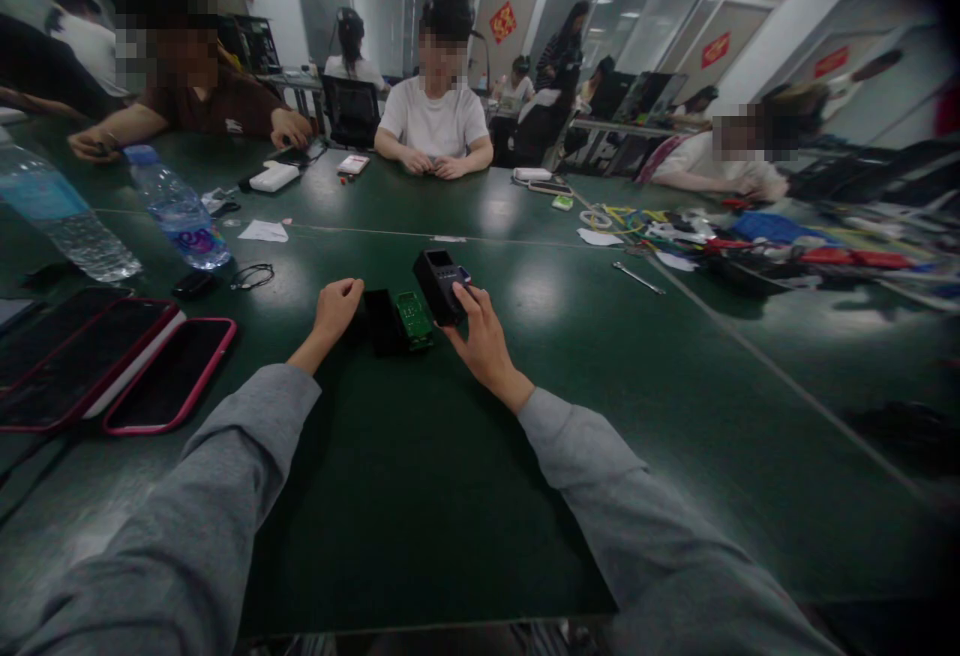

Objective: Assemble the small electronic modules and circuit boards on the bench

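My right hand [484, 341] grips a black boxy device [441, 286] by its right side and lower end, with a small window near its top. Just left of it, a green circuit board [414, 320] lies on the table, beside a flat black piece [383, 323]. My left hand [339, 308] is closed by the left edge of that black piece; what its fingers hold, if anything, is too small to make out.
Two plastic bottles [176, 206] and pink-edged phones [171, 376] stand or lie at left. A thin cable [253, 277] is behind my left hand. A wrench [638, 278] and tangled cables [780, 251] lie at right. People sit across the green table [450, 496].
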{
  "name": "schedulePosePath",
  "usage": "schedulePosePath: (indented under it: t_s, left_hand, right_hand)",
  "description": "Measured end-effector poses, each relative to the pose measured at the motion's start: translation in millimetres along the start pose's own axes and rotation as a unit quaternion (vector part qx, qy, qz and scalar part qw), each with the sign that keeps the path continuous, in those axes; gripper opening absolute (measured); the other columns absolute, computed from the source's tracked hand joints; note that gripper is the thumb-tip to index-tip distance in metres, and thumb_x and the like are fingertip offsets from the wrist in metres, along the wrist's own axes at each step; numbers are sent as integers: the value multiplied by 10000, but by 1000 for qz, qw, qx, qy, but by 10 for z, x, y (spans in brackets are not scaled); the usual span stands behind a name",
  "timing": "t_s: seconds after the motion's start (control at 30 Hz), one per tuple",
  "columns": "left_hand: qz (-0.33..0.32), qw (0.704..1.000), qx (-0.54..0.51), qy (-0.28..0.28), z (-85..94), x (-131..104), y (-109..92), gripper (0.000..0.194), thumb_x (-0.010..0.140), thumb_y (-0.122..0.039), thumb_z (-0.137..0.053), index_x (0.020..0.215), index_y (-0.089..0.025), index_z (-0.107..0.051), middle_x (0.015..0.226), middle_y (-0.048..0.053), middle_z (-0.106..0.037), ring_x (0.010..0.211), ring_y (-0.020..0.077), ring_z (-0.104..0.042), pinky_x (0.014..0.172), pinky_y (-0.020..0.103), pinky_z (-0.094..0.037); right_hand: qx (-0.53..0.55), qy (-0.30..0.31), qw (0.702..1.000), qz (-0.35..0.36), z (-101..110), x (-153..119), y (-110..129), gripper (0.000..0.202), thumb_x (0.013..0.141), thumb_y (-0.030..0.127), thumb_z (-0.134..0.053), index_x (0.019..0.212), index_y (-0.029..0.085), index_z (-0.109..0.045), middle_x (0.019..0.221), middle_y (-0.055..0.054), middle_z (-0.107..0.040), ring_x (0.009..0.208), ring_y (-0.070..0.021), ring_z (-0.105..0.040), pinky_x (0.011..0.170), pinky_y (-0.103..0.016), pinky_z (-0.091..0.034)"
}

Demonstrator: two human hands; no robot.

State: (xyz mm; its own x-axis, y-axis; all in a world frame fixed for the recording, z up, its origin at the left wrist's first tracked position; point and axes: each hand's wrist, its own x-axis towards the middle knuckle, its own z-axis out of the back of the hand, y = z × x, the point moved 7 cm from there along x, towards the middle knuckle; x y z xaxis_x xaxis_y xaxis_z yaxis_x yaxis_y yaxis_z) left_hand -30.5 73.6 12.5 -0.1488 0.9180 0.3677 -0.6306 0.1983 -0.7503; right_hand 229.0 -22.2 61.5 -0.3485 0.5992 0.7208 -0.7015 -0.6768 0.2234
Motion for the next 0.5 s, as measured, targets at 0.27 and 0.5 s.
schedulePosePath:
  t_s: [0.27, 0.5]
  left_hand:
    - [4, 1000, -11, -16, 30, -3, -7, 378, 854, -371, -438, 535, -194, -339, 524, -42, -297, 519, 103, -328, 534, 272, -203]
    - [8, 1000, -13, -14, 39, -11, 5, 380, 864, -388, -431, 551, -198, -330, 528, -44, -296, 521, 104, -326, 542, 277, -214]
  right_hand:
    - [-64, 116, 991, -35, -164, -85, -132, 644, 893, 234, -561, 1464, 209, -265, 1311, -152, -451, 1218, -295, -460, 990, -477, -459]
    - [-70, 152, 985, -35, -225, -102, -134, 593, 864, 362, -618, 1385, 198, -388, 1332, -151, -431, 1246, -290, -422, 993, -472, -443]
